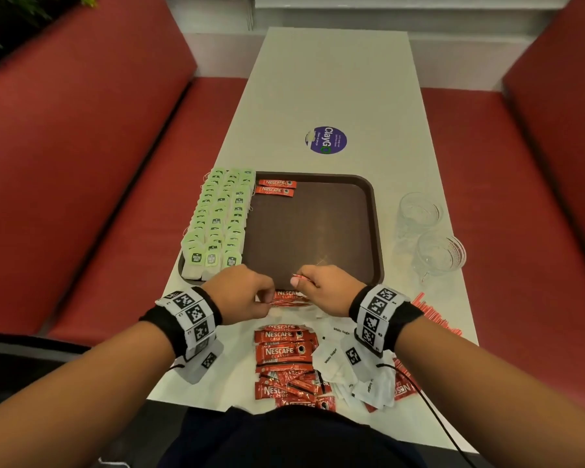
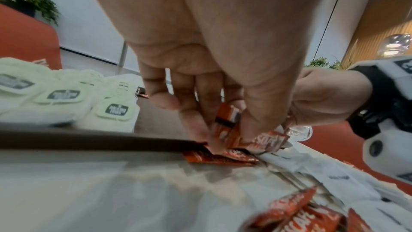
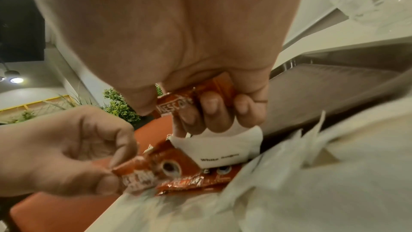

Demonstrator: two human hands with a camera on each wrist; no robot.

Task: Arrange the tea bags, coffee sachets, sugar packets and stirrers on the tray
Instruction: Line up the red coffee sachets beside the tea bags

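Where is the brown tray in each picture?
Head: the brown tray lies mid-table, beyond both hands.
Left wrist: its dark rim runs across the left side, below the tea bags.
Right wrist: it fills the right middle.
Shared landmark: the red coffee sachets.

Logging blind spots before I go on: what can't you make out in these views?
- Head view: sachets held by left hand and right hand, count hidden by the fingers.
- Head view: stirrers, partly behind the right wristband.
- Head view: sachet pile, near end hidden by the torso.
- Left wrist view: tea bags, labels blurred.
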